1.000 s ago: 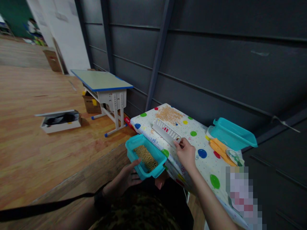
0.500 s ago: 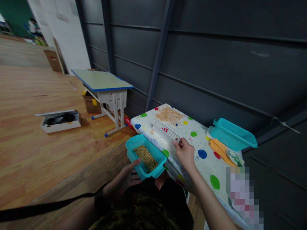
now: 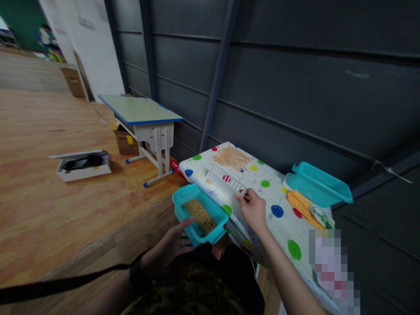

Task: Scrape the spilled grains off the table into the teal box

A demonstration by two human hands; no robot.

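Note:
My left hand point(image 3: 175, 241) grips the near left side of a turquoise plastic tub point(image 3: 180, 197), thumb over the rim and fingers against its outer wall. Yellowish soybeans point(image 3: 201, 215) cover part of the tub's bottom. The tub is held against the table's front edge, slightly below the top. Between the fingers of my right hand point(image 3: 253, 209) is the near end of a white slotted plastic strip point(image 3: 226, 180), its long side close to the tabletop. Beyond the strip, more soybeans point(image 3: 231, 158) lie scattered on the balloon-print tablecloth point(image 3: 249, 179).
A second turquoise tub point(image 3: 321, 183) stands on the table's right side, by an orange cloth point(image 3: 303, 208) and a patterned cloth point(image 3: 321, 215). Behind runs a dark panelled wall point(image 3: 295, 87). A desk point(image 3: 141, 109) and an open white box point(image 3: 85, 169) are to the left.
The white slotted strip has tilted a little, its lower edge shifting slightly toward the tub. My left hand and the tub look unchanged.

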